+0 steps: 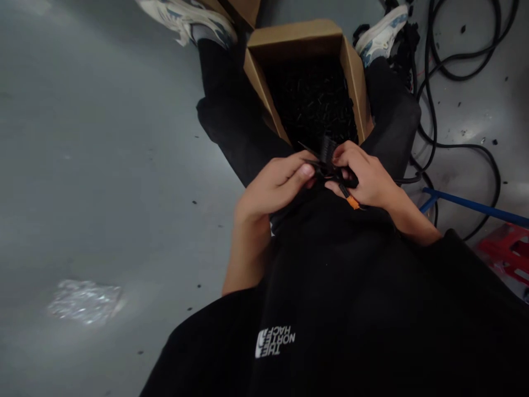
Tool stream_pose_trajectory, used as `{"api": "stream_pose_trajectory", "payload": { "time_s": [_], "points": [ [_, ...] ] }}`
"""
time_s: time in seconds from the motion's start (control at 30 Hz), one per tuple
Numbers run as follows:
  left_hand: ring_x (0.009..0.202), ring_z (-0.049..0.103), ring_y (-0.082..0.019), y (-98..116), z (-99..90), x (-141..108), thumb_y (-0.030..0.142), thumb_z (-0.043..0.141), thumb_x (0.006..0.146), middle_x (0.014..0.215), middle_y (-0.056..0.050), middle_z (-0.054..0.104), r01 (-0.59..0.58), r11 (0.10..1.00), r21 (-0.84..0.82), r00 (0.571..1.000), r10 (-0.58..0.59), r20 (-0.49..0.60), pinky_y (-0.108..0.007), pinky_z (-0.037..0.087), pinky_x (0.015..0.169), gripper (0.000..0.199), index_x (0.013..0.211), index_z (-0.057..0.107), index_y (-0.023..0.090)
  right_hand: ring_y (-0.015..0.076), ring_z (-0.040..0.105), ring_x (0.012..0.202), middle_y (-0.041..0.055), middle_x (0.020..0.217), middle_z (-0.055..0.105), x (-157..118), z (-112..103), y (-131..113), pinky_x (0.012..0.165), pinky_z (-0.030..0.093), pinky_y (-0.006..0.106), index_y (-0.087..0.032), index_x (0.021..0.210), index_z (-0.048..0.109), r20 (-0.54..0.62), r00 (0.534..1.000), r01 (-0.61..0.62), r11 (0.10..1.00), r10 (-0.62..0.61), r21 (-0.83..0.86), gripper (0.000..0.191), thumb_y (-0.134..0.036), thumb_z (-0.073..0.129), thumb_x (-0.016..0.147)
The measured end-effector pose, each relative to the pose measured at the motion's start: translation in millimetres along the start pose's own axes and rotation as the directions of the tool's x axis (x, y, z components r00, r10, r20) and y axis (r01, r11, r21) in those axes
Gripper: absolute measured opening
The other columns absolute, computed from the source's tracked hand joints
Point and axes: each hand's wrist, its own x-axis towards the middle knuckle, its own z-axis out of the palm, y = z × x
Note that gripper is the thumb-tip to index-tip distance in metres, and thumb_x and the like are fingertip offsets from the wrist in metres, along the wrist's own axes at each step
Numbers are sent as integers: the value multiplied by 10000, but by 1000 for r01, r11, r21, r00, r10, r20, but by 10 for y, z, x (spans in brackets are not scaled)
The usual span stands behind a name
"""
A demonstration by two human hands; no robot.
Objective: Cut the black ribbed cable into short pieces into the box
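My left hand [276, 183] and my right hand [366, 175] meet in front of my lap, both pinching a small black wired part [328, 168]. A black comb-like connector [328, 149] stands up from it, and thin black leads stick out to the left. An orange tip [352, 202] shows just below my right fingers. My fingers hide most of the part. Directly beyond my hands stands an open cardboard box [300, 41], filled with many small black pieces [309, 102].
The box sits between my black-trousered legs [392, 116], with white-and-blue sneakers [382, 36] beyond. Black cables [450, 146] lie coiled on the grey floor at right, near a blue metal bar [475, 207] and a red plastic object [506, 251]. Shiny plastic [85, 302] lies at left.
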Motion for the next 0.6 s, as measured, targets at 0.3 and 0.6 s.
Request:
{"api": "stream_pose_trajectory", "payload": {
  "time_s": [0.3, 0.6],
  "points": [
    [801, 672, -95, -90, -120, -36, 775, 682, 1005, 883, 29, 718, 36, 978, -205, 895, -123, -428, -315, 563, 764, 555, 1051, 663, 222, 157, 720, 915, 52, 1293, 674, -24, -30, 162, 782, 627, 322, -236, 1282, 583, 18, 995, -100, 994, 101, -35, 306, -355, 723, 1037],
    [980, 751, -208, -98, 84, 90, 530, 886, 949, 1000, -17, 750, -193, 924, -331, 848, -12, -530, -406, 610, 865, 313, 924, 710, 272, 180, 696, 957, 83, 1311, 671, 46, -81, -111, 773, 585, 314, -225, 1285, 572, 87, 994, -44, 986, 59, -164, 246, -327, 650, 1076]
  ]
}}
